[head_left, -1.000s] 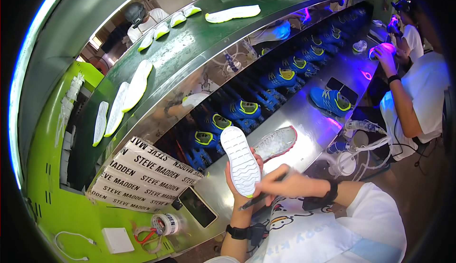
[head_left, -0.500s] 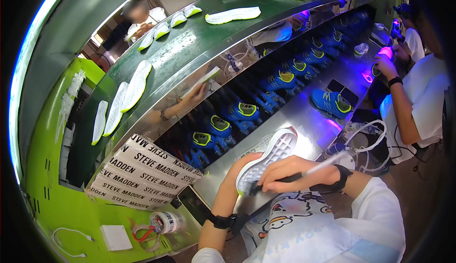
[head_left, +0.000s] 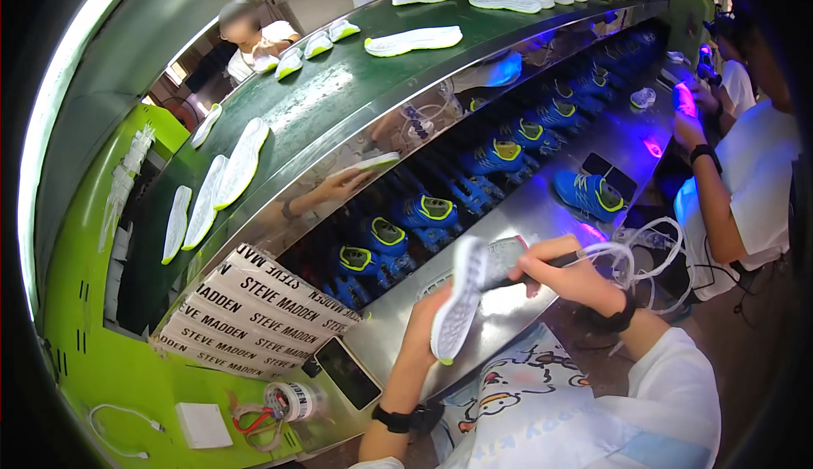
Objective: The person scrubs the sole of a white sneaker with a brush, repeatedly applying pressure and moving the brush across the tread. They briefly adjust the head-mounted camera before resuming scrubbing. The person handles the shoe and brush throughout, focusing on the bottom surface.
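Observation:
My left hand (head_left: 423, 325) grips a white shoe sole (head_left: 457, 321) with a yellow-green heel, held up on edge above the metal bench. My right hand (head_left: 555, 272) is closed round a brush (head_left: 565, 259) with a dark handle part. The brush head points toward the sole's inner side, but blur hides whether they touch. Behind the sole lies a grey, flat thing (head_left: 508, 250) with a red edge, partly covered, its kind unclear.
Blue shoes (head_left: 428, 210) line a rack beyond the bench (head_left: 398, 308). More soles lie on the green conveyor (head_left: 318, 100). A phone (head_left: 347, 371), tape roll (head_left: 296, 401) and printed carton (head_left: 254, 316) are at left. One blue shoe (head_left: 589, 191) stands right, near a co-worker (head_left: 720, 189).
My left hand has turned the sole more upright and edge-on. My right hand and the brush have moved up and right, off the heel end. A sole has appeared on the conveyor's far left.

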Motion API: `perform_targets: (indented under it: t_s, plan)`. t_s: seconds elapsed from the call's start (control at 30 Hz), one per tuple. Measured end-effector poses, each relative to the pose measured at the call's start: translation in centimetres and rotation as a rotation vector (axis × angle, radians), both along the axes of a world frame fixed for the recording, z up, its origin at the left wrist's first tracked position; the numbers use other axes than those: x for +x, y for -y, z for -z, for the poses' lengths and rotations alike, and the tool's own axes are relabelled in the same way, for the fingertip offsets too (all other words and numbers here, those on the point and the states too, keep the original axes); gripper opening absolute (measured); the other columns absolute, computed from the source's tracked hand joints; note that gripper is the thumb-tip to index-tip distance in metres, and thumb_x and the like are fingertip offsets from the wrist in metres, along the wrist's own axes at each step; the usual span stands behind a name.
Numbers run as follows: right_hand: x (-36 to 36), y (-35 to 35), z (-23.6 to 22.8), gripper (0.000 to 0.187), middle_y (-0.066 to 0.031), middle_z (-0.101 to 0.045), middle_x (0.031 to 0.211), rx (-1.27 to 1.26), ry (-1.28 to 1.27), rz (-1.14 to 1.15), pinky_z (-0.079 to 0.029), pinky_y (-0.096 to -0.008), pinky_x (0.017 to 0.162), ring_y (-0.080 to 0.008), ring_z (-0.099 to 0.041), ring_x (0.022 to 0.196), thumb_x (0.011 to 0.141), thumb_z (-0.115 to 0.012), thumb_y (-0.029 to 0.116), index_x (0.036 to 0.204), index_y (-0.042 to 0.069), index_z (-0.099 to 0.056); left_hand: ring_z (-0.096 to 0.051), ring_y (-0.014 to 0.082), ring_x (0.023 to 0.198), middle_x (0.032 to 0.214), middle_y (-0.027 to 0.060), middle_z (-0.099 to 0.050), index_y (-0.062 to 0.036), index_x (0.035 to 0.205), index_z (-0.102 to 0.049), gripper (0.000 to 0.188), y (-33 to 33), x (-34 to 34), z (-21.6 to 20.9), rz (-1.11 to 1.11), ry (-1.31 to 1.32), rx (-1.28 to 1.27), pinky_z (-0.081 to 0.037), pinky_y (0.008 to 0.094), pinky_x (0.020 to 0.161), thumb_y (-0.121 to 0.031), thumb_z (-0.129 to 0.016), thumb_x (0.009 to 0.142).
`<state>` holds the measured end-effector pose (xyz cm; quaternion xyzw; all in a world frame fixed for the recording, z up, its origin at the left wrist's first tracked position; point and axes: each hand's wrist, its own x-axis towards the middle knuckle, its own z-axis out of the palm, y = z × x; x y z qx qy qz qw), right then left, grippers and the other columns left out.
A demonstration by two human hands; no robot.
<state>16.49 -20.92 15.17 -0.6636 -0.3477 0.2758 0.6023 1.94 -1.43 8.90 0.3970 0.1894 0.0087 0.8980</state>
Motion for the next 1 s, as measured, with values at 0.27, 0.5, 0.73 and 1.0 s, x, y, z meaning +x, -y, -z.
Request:
perform_targets:
  t_s: [0.27, 0.5, 0.73, 1.0]
  plan:
    - [-5.1, -3.7, 2.0, 0.025, -0.0069, -0.065, 0.064, 0.002, -0.122, -0.071, -0.046, -0.0243, 0.049, -0.011, -0.06, 0.053, 0.091, -0.058, 0.016, 0.074, -0.001, -0.069, -0.059, 0.0322, 0.099, 0.116, 0.018, -0.059, 0.0001, 0.127, -0.048, 0.053, 3.1, 0.8, 3.8, -0.362, 0.277, -0.491, -0.049, 0.0428, 0.086, -0.038, -0.037, 0.093]
    - [-4.6, -4.8, 3.8, 0.03, -0.0079, -0.064, 0.064, 0.046, 0.007, 0.104, -0.044, -0.024, 0.045, -0.0103, -0.058, 0.046, 0.092, -0.055, 0.016, 0.072, -0.002, -0.067, -0.06, 0.0279, 0.097, 0.11, 0.0118, -0.061, -0.0058, 0.124, -0.052, 0.046, 4.5, 0.3, 4.8, -0.32, 0.349, -0.505, -0.052, 0.0415, 0.078, -0.037, -0.036, 0.094]
    - [-4.2, -5.9, 5.5, 0.02, -0.012, -0.062, 0.069, 0.211, 0.284, 0.262, -0.047, -0.0301, 0.053, -0.0194, -0.06, 0.056, 0.09, -0.056, 0.01, 0.079, -0.002, -0.066, -0.06, 0.0285, 0.103, 0.116, 0.012, -0.061, -0.0086, 0.124, -0.053, 0.045, 5.3, -0.6, 5.5, -0.317, 0.309, -0.532, -0.049, 0.0454, 0.087, -0.039, -0.04, 0.093]
    - [-4.8, -6.6, 6.6, 0.008, -0.0123, -0.065, 0.075, 0.431, 0.746, 0.242, -0.049, -0.0307, 0.054, -0.0218, -0.062, 0.059, 0.084, -0.062, 0.004, 0.083, 0.0, -0.068, -0.06, 0.0289, 0.104, 0.115, 0.0162, -0.061, -0.0025, 0.124, -0.052, 0.049, 4.3, -0.5, 5.7, -0.457, 0.275, -0.371, -0.048, 0.0443, 0.09, -0.037, -0.038, 0.093]
